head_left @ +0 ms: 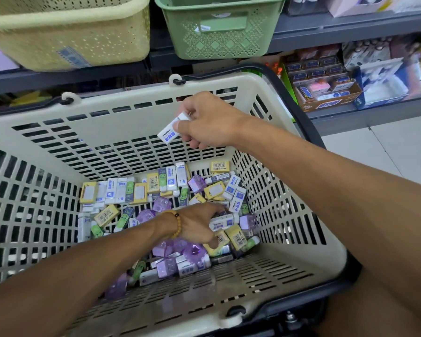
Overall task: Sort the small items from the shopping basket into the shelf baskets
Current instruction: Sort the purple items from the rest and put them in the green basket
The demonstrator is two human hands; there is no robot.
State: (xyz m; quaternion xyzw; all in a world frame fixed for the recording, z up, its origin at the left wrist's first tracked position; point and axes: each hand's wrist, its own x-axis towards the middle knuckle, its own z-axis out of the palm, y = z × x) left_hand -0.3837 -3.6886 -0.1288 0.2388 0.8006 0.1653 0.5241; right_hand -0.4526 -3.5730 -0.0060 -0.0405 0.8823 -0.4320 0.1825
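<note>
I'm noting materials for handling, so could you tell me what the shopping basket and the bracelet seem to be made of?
Shopping basket: likely rigid moulded plastic, matte cream, judging by its even slotted walls. Bracelet: round amber-brown beads, possibly wood or resin; unclear.

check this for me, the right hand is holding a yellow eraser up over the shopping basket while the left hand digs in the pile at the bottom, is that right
Not quite. The eraser pinched in the right hand is white with blue print, not yellow, as the head view shows. The rest holds: it is held up over the shopping basket, and the left hand is down in the pile of small items at the bottom.
</note>
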